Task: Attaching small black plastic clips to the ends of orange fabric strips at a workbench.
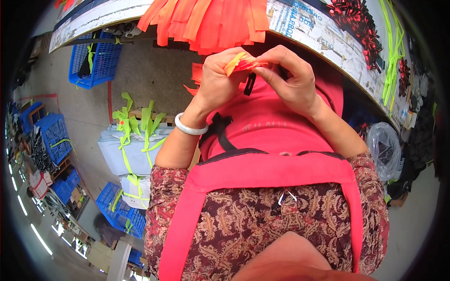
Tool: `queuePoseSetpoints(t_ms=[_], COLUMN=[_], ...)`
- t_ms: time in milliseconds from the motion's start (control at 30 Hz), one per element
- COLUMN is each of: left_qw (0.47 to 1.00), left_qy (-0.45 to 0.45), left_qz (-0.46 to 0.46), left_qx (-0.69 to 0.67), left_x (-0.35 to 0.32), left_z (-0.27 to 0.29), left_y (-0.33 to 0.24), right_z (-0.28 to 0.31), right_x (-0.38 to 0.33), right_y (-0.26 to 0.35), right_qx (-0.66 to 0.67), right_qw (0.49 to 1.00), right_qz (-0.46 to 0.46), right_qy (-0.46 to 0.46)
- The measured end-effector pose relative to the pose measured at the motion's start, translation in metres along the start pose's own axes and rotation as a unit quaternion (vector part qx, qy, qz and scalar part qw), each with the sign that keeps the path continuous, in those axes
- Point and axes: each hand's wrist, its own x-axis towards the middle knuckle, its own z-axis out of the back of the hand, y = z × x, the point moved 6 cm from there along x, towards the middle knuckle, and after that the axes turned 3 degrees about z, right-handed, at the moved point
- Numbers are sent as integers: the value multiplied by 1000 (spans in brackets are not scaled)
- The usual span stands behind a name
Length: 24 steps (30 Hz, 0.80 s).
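My left hand (218, 77) is closed around a bunch of bright orange fabric strips (240, 62), whose folded end sticks out between thumb and fingers. My right hand (293, 79) pinches the same strips from the other side with thumb and forefinger. A small black loop (250, 85) hangs just below the strips between my hands; what it is fixed to cannot be made out. Both hands are above the red apron (272, 117), close to the table edge. Just beyond them, a pile of long orange strips (211, 21) drapes over that edge.
The worktable (323, 42) curves across the top. On its right lie a heap of red-and-black pieces (358, 28) and yellow-green strips (393, 51). To the left stand blue crates (96, 63) and a grey-white bundle (124, 152) tied with yellow-green strips. A clear plastic bag (383, 150) is at right.
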Motion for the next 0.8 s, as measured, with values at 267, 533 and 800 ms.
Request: queuePoseSetpoints(t_ms=[267, 533, 800], left_qw=[1000, 998, 996], left_qy=[-2, -1, 77], left_qz=[-10, -46, 1], left_qx=[8, 50, 49], left_x=[4, 0, 11], left_z=[0, -5, -9], left_y=[2, -1, 6], right_z=[3, 5, 9], right_x=[-3, -2, -8], right_y=[-6, -5, -13], right_qx=[12, 12, 17], right_qw=[1000, 1000, 999], right_qz=[-27, 1, -36], right_qy=[2, -19, -4])
